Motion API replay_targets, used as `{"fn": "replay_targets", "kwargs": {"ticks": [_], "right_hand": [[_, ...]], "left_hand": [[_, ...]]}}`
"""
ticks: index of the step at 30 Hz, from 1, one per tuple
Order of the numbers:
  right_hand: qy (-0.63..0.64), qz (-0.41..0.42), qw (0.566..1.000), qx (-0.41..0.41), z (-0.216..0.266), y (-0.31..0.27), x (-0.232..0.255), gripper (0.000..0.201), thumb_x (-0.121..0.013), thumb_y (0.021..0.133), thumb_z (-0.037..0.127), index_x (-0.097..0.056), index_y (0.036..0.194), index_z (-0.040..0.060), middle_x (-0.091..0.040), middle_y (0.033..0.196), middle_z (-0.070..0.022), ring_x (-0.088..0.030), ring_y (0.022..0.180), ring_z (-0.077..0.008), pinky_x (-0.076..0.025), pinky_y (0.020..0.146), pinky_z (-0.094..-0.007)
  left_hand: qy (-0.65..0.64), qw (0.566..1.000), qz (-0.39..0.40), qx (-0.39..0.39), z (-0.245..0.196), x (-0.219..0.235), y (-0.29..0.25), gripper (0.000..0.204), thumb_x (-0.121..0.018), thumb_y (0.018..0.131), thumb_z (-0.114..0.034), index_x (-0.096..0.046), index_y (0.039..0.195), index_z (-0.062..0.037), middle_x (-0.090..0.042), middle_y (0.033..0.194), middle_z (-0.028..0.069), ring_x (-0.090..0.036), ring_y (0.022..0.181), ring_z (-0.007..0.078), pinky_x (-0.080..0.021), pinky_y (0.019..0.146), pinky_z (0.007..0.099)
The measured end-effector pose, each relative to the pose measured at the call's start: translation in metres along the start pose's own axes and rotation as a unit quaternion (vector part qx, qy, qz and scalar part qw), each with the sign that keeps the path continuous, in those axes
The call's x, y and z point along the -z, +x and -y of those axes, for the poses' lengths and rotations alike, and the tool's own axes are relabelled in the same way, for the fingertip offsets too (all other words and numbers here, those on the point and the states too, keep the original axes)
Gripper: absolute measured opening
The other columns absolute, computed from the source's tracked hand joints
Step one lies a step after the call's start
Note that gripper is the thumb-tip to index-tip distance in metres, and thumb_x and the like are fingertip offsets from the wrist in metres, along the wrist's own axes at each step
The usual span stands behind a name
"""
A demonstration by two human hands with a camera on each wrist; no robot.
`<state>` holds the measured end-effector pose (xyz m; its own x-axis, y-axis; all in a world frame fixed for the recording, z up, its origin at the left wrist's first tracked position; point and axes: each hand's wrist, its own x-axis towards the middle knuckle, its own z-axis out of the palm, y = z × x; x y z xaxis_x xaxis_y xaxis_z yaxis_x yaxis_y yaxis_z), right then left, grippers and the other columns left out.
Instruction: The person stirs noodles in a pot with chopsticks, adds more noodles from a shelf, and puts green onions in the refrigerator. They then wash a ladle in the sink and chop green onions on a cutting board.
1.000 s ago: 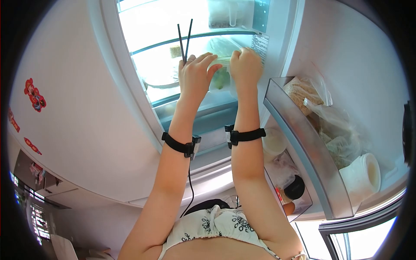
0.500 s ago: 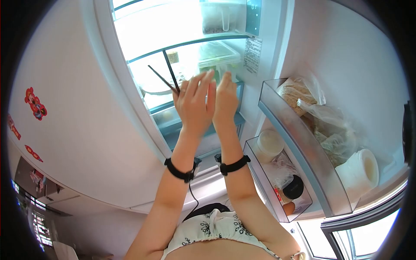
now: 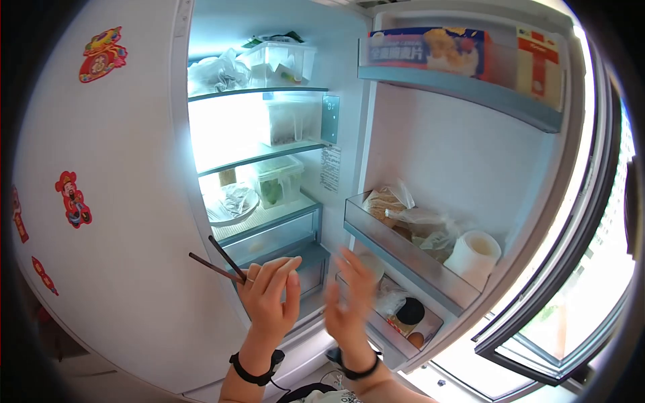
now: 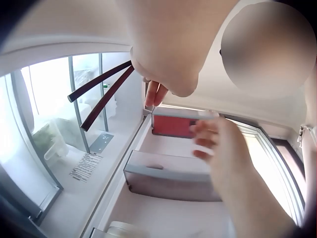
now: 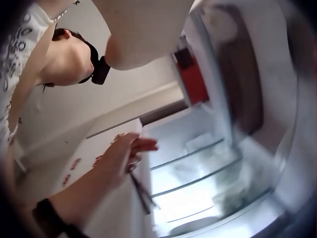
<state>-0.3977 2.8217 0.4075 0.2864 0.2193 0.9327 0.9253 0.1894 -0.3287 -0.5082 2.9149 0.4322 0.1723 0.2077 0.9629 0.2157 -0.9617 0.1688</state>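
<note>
In the head view the left hand [image 3: 269, 302] holds a pair of dark chopsticks [image 3: 225, 260] that stick out to the left, their tips spread apart. The right hand [image 3: 351, 302], blurred, is raised beside it with fingers extended and nothing in it. Behind the hands, on a fridge shelf, stand a clear lidded container [image 3: 279, 183] with green contents and a round plate [image 3: 235, 207] under clear wrap. The left wrist view shows the chopsticks [image 4: 106, 94] coming from the left hand, and the right hand [image 4: 225, 148] apart from it.
The fridge door stands open on the right, with a lower bin [image 3: 416, 255] holding bags and a white roll [image 3: 474, 255], and a top bin [image 3: 463, 87] holding boxes. A small bin below holds a black-lidded jar [image 3: 410, 311]. Shelves above carry bags and a clear box [image 3: 285, 64].
Both hands have come away from the container, down and out of the fridge, and have moved apart. The right hand has let go. The head view has tilted up, showing the upper shelves.
</note>
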Motion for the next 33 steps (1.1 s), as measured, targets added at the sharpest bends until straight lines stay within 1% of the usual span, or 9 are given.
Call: {"fn": "replay_targets", "kwargs": {"ticks": [4,6,11,14,16,18,24,30,33], "right_hand": [[-0.136,-0.369,0.896,0.207,-0.008,-0.057,0.108,0.031,-0.043,0.1,0.028,-0.055,0.117,0.0045,-0.057,0.118,-0.0203,-0.055,0.103,-0.0277,-0.045,0.092,-0.044],[-0.31,-0.353,0.877,0.096,-0.018,-0.06,0.176,0.036,-0.041,0.102,0.031,-0.053,0.126,0.0075,-0.053,0.131,-0.0187,-0.053,0.114,-0.0258,-0.043,0.098,-0.0423],[-0.23,-0.259,0.914,-0.212,-0.075,-0.059,0.235,0.068,-0.037,0.102,0.059,-0.05,0.139,0.0032,-0.049,0.145,-0.0156,-0.044,0.137,-0.0285,-0.029,0.116,-0.0429],[-0.154,-0.138,0.925,-0.318,-0.116,-0.081,0.248,0.081,-0.031,0.099,0.07,-0.051,0.135,-0.0008,-0.056,0.131,-0.0191,-0.054,0.12,-0.0268,-0.039,0.104,-0.0408],[-0.049,-0.191,0.907,-0.372,-0.133,-0.092,0.235,0.079,-0.03,0.099,0.07,-0.056,0.121,-0.0017,-0.061,0.107,-0.0128,-0.056,0.099,-0.0193,-0.044,0.089,-0.0356],[-0.032,-0.204,0.925,-0.319,-0.133,-0.092,0.226,0.075,-0.025,0.101,0.069,-0.058,0.102,0.0014,-0.057,0.081,-0.0039,-0.054,0.079,-0.0153,-0.044,0.075,-0.0308],[-0.05,-0.149,0.954,-0.257,-0.103,-0.094,0.233,0.072,-0.026,0.102,0.065,-0.056,0.092,0.0008,-0.049,0.073,-0.0054,-0.047,0.07,-0.016,-0.037,0.066,-0.0296],[0.085,-0.019,0.974,-0.207,-0.057,-0.108,0.232,0.072,-0.027,0.103,0.059,-0.06,0.103,-0.0052,-0.064,0.096,-0.0118,-0.059,0.097,-0.0218,-0.041,0.091,-0.0335],[0.1,0.029,0.985,-0.139,-0.036,-0.115,0.218,0.062,-0.041,0.101,0.047,-0.059,0.121,-0.009,-0.062,0.12,-0.0253,-0.058,0.116,-0.0374,-0.043,0.1,-0.0433]], "left_hand": [[-0.056,0.998,0.004,0.007,-0.008,0.024,-0.01,0.015,-0.059,0.092,-0.014,-0.073,0.096,-0.0095,-0.068,0.089,0.0012,-0.052,0.069,0.0192,-0.035,0.074,0.0358],[-0.072,0.997,0.006,0.006,-0.011,0.035,-0.016,0.015,-0.058,0.092,-0.014,-0.073,0.094,-0.0097,-0.068,0.088,0.0009,-0.052,0.069,0.019,-0.035,0.074,0.0356],[-0.124,0.992,0.03,-0.002,-0.031,0.053,-0.035,0.014,-0.059,0.091,-0.013,-0.072,0.087,-0.0106,-0.068,0.083,-0.0011,-0.052,0.067,0.0184,-0.035,0.072,0.0357],[-0.104,0.991,0.075,-0.048,-0.043,0.064,-0.049,0.013,-0.06,0.09,-0.013,-0.07,0.082,-0.0113,-0.067,0.081,-0.0026,-0.051,0.065,0.0179,-0.035,0.07,0.0359],[-0.078,0.992,0.073,-0.059,-0.048,0.073,-0.057,0.013,-0.061,0.09,-0.013,-0.069,0.08,-0.0116,-0.067,0.08,-0.0034,-0.05,0.064,0.0174,-0.035,0.069,0.0355],[-0.063,0.994,0.071,-0.047,-0.056,0.088,-0.062,0.015,-0.061,0.09,-0.013,-0.069,0.078,-0.0115,-0.067,0.078,-0.0028,-0.05,0.063,0.0175,-0.035,0.069,0.035],[0.031,0.999,0.033,0.003,-0.113,0.107,-0.082,0.031,-0.049,0.098,-0.015,-0.069,0.075,-0.0074,-0.067,0.073,0.0047,-0.055,0.062,0.0205,-0.037,0.068,0.0356],[0.104,0.991,0.045,0.078,-0.128,0.106,-0.129,0.032,-0.049,0.099,-0.013,-0.067,0.075,-0.0063,-0.066,0.071,0.0049,-0.06,0.067,0.0222,-0.039,0.071,0.0362],[0.151,0.983,0.066,0.076,-0.125,0.126,-0.146,0.032,-0.049,0.1,-0.013,-0.065,0.073,-0.0051,-0.066,0.071,0.0054,-0.062,0.065,0.0237,-0.042,0.066,0.0355]]}}
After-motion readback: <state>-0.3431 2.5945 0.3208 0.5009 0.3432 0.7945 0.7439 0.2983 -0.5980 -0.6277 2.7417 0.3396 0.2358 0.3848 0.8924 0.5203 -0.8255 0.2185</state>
